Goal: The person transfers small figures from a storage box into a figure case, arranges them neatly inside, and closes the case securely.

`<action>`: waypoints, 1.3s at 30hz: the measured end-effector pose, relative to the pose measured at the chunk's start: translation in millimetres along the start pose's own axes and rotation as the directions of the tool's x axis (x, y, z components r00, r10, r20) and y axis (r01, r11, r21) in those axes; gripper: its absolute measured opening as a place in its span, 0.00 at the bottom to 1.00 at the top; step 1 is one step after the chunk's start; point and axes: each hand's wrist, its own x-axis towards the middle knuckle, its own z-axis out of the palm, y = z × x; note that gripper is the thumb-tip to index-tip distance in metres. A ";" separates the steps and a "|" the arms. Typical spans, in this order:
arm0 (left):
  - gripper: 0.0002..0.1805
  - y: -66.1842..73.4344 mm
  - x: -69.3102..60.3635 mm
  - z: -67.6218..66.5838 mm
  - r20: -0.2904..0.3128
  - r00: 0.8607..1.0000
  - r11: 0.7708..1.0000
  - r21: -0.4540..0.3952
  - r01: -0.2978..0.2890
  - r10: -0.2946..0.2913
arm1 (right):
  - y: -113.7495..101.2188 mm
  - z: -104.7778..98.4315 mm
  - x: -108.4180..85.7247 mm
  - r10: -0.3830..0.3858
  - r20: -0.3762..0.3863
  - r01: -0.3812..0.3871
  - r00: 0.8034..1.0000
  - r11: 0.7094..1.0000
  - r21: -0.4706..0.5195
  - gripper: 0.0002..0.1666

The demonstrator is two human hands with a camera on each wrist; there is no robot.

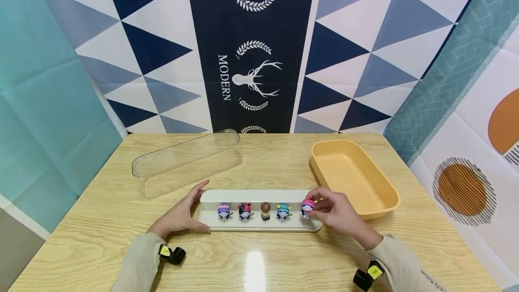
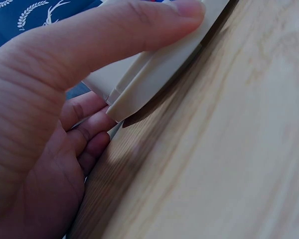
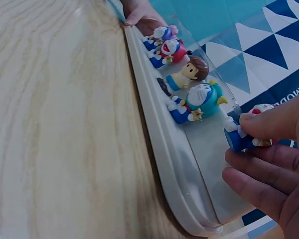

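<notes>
A long white display base lies on the table with a row of small figurines on it. My left hand grips the base's left end, thumb along the front edge and fingers behind. Between thumb and fingers, my right hand pinches a pink-hatted figurine over the right end; in the right wrist view its blue bottom appears tilted off the base. Standing on the base from the left are a purple-hatted figurine, a red-and-black one, a brown-haired boy figurine and a teal-hatted one.
A clear plastic cover lies on the table behind my left hand. At the back right sits a yellow-orange tray, close behind my right hand. Patterned cloth hangs along the table's far edge.
</notes>
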 end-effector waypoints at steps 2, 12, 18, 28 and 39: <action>0.70 -0.5 0.2 0.0 0.000 1.000 1.000 0.003 -0.001 0.001 | 1.0 2.1 -1.7 -0.014 -0.006 0.014 1.000 1.000 -0.003 0.20; 0.70 -1.2 0.8 0.5 0.002 1.000 1.000 -0.006 -0.001 0.001 | 6.2 14.0 -8.6 -0.066 -0.040 0.063 0.997 0.995 -0.080 0.19; 0.71 -0.9 0.5 0.6 0.001 1.000 1.000 -0.007 0.001 -0.001 | 8.0 19.5 -11.2 -0.071 -0.044 0.063 0.996 0.984 -0.170 0.21; 0.71 -0.3 0.2 0.6 0.001 1.000 1.000 -0.005 -0.001 0.001 | 5.5 24.4 -12.6 -0.162 -0.088 0.123 0.983 0.931 -0.344 0.23; 0.71 -0.2 0.5 -0.4 0.000 1.000 1.000 0.003 0.004 -0.004 | 1.2 22.1 -9.3 -0.294 -0.035 0.227 0.955 0.802 -0.552 0.21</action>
